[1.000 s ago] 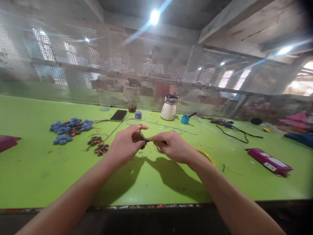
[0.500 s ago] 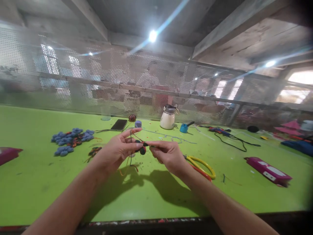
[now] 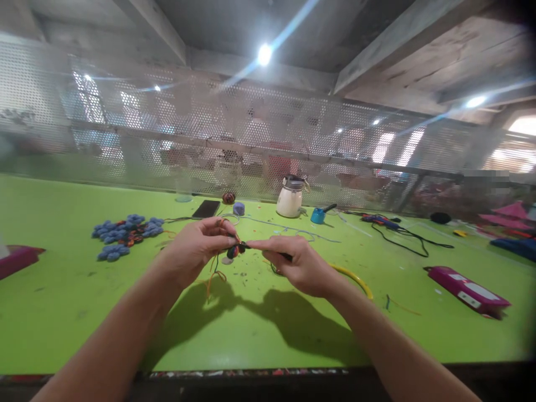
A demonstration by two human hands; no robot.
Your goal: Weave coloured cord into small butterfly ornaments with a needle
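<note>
Between thumb and fingers my left hand (image 3: 205, 240) pinches a small dark and red yarn piece (image 3: 234, 250), and yarn runs over its fingers. Orange and dark yarn ends (image 3: 213, 277) hang below it. My right hand (image 3: 295, 259) is closed around a thin dark tool, mostly hidden in the fingers, whose tip meets the yarn piece. Blue yarn flowers (image 3: 113, 252) lie to the left, with dark and orange ones (image 3: 133, 238) among them. Yellow-handled scissors (image 3: 354, 277) lie partly hidden behind my right forearm.
On the green table (image 3: 84, 312) stand a white jug (image 3: 290, 199) and a blue pot (image 3: 318, 215). A phone (image 3: 206, 209) and yarn balls lie at the back left. A dark cord (image 3: 402, 243) and a maroon box (image 3: 467, 290) are on the right.
The fingers of my left hand have curled in from their raised position, and the yarn piece has turned slightly. The red scissor handle is now hidden by my right arm. The view has shifted a little.
</note>
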